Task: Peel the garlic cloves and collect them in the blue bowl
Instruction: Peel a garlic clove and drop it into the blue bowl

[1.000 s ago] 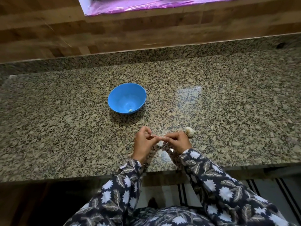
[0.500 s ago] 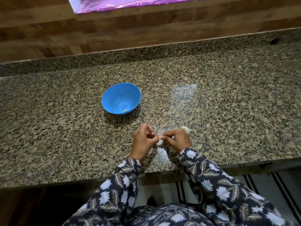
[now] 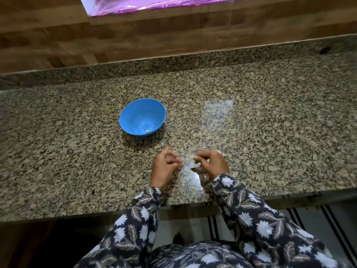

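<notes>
Working close to the front edge of a speckled granite counter [image 3: 270, 142], a person holds two hands side by side, a small gap between them. The right hand [image 3: 211, 163] has a pinching grip, thumb and forefinger closed on one small pale clove [image 3: 193, 157]. The left hand [image 3: 166, 167] has curled fingers with the tips drawn together; blur hides whether its grip holds a bit of skin. A few thin pale scraps of skin [image 3: 190, 165] lie on the counter between the hands.

One blue bowl [image 3: 135, 115] stands upright farther back, left of the counter's middle and well apart from the hands. Inside it, near the bottom, lies one peeled clove [image 3: 147, 130].

Both sleeves [image 3: 260, 219] are dark with white flowers and leaves. A low granite strip runs along the back edge, and a wood-patterned wall [image 3: 173, 35] rises behind it. One shiny pink-purple sheet [image 3: 154, 4] shows at the top. Below the front edge, at the right, a pale mat [image 3: 328, 229] with dark stripes lies on the floor.
</notes>
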`<state>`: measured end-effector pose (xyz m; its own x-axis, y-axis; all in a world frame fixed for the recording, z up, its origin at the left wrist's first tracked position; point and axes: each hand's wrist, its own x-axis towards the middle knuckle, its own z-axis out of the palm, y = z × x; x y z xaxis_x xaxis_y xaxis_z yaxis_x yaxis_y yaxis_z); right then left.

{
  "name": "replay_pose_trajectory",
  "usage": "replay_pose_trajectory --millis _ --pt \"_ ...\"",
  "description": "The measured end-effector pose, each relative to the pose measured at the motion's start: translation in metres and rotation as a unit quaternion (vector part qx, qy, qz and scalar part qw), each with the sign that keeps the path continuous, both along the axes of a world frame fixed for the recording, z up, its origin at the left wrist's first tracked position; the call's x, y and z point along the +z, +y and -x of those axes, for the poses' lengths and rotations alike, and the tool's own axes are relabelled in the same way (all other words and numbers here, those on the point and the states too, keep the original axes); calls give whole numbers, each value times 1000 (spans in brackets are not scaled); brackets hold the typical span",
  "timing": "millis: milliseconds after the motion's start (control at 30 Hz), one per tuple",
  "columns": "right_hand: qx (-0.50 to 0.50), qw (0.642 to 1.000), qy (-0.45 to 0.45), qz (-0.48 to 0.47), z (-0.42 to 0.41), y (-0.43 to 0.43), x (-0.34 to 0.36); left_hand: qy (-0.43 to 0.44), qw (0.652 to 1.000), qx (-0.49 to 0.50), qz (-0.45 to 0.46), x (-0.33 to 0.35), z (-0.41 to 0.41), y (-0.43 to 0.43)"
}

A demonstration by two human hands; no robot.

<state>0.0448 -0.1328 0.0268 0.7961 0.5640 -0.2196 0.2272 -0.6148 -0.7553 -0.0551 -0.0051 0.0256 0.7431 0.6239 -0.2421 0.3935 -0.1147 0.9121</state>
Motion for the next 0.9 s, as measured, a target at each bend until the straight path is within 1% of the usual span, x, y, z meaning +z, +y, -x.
replay_pose_trajectory --millis 100,233,367,400,500,533,600,733,800,900 --pt "17 1000 9 -5 3 -1 -2 44 998 -13 -50 -6 4 -1" --pt "38 999 20 -5 8 -1 -1 55 990 -17 -129 -5 6 -6" --pt "49 999 1 17 11 -1 -2 84 985 -57 -139 -5 4 -7" --pt "51 998 -1 21 11 -2 -3 77 987 -55 -133 -4 3 -7" --pt "55 998 -7 28 12 -2 -3 9 995 -13 -94 1 2 -10" --pt "59 998 -10 35 12 -2 -3 -7 997 -14 -75 3 2 -11" --pt "67 996 -22 49 13 -3 -4 -21 998 -33 -38 3 2 -14" --pt "86 994 -33 52 11 -2 -10 -28 999 -46 -3 1 2 -16" --pt "95 995 -4 28 10 -1 -14 -33 998 -39 37 0 2 -15" --pt "86 994 50 -37 8 -1 -20 -41 993 -19 106 2 3 -14"
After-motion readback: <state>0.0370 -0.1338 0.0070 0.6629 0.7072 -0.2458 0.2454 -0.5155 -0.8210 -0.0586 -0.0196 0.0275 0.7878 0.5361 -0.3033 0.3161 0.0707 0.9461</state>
